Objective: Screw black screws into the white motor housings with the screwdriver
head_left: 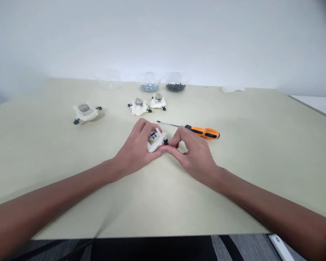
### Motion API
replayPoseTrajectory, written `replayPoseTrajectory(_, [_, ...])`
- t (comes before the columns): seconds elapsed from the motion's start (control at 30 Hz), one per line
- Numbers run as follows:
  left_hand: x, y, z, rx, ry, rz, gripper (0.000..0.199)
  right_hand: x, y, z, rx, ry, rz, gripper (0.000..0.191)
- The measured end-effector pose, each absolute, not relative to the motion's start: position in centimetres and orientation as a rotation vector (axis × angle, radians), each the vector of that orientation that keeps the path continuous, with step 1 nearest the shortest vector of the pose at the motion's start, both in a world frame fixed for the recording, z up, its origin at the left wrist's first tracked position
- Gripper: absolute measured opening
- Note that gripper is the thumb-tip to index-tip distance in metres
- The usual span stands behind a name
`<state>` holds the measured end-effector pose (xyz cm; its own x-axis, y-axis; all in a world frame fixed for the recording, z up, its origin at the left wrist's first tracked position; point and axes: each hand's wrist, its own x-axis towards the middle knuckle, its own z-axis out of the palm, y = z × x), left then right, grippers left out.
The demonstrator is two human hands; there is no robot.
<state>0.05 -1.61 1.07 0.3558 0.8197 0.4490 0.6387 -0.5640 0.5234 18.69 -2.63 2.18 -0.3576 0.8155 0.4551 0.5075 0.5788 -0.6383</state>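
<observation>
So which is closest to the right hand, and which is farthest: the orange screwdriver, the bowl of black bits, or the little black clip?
From the right hand:
1. Black clip, at its fingertips.
2. Orange screwdriver, just beyond it.
3. Clear bowl of black bits, at the back.

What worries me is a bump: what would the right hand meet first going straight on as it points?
The small black piece on the white holder, already at the fingertips of the right hand; the left hand lies beyond, though depth is unclear.
</observation>
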Motion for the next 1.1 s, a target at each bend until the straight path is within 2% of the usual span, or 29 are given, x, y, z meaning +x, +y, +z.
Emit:
replayPoseTrajectory(0.27, [0.0,-1.7,1.0,2.416,1.248,0.942,0.033,19.0,-1.3,2.1,-1.165,-1.898,0.893,0.047])
replayPoseTrajectory(0.47, [-0.1,-1.3,1.1,2.383,1.284,1.023,0.03,19.3,-0.6,2.3,-0.932,-1.827,1.282,0.037])
replayPoseTrajectory(0.63, [-0.2,-1.2,1.0,2.353,1.335,0.994,0.029,20.0,0.3,2.4,-0.931,-1.765,1.431,0.027])
replayPoseTrajectory(0.73, [-0.2,-1.3,1.0,2.369,1.347,0.946,0.029,20.2,0.6,2.3,-0.981,-1.779,1.407,0.022])
replayPoseTrajectory(0.97, [0.2,-1.0,0.6,2.328,1.399,0.892,0.034,19.7,0.1,1.6,-1.158,-1.952,0.993,0.021])
replayPoseTrajectory(1.1, [0.3,-1.0,0.6,2.367,1.447,0.856,0.031,19.4,0.0,1.4,-1.237,-2.01,0.844,0.021])
